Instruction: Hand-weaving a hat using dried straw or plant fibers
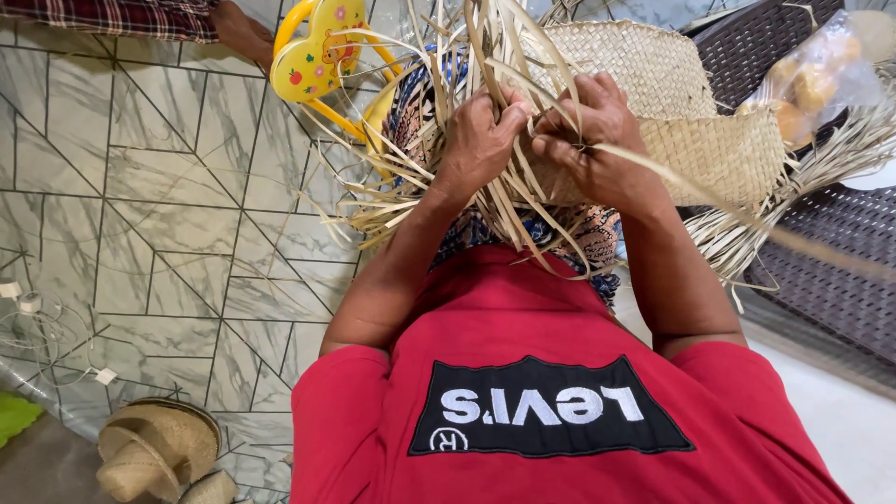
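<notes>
A partly woven straw mat [691,112] of pale dried leaf strips lies across my lap and reaches up and to the right. Loose straw strips [392,177] fan out from its unfinished edge. My left hand [478,140] pinches a bundle of these strips, fingers curled tight around them. My right hand [590,140] sits right beside it, fingers closed on other strips at the weave's edge. Both hands touch each other over the mat's near end. My red shirt [541,392] fills the bottom of the view.
A yellow plastic child's chair [317,56] stands on the marble-patterned tile floor [140,187] at top centre. Woven straw hats [154,453] lie bottom left. A dark wicker seat [831,261] with a clear bag of round yellow things [812,84] is at right. Another person's foot [241,33] shows at top.
</notes>
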